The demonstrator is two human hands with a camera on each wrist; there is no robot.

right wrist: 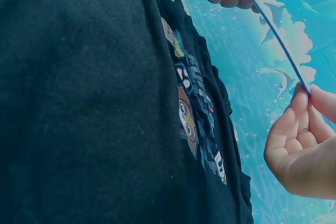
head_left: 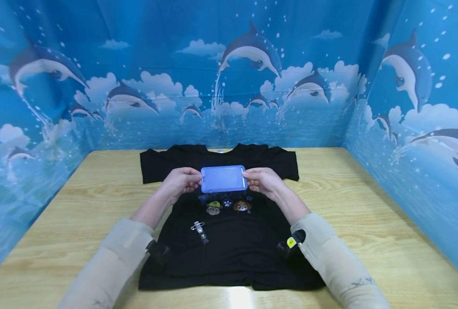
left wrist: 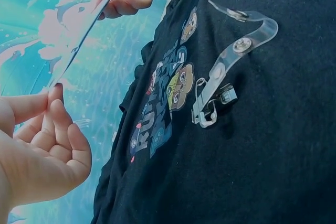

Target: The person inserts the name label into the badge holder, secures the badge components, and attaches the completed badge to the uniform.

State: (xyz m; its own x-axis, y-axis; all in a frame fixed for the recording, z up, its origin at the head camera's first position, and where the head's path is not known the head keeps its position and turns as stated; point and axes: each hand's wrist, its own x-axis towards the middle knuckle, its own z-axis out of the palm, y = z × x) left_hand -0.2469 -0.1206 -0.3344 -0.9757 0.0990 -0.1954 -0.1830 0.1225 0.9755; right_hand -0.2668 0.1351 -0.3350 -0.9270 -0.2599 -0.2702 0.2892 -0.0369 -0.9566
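Both hands hold a blue plastic badge holder lengthwise above a black T-shirt. My left hand pinches its left end between thumb and fingers. At the other end, my right hand pinches the edge the same way. Edge-on in both wrist views, the badge holder looks thin and flat. On the shirt, below and left of the hands, lies a badge strap clip with a clear strap, metal snaps and a pin; the left wrist view shows the clip close up.
The T-shirt lies spread on a wood-grain table, sleeves toward the back, with cartoon dog prints on its chest. A blue dolphin-print curtain stands behind the table and along its sides. A camera is strapped to each wrist.
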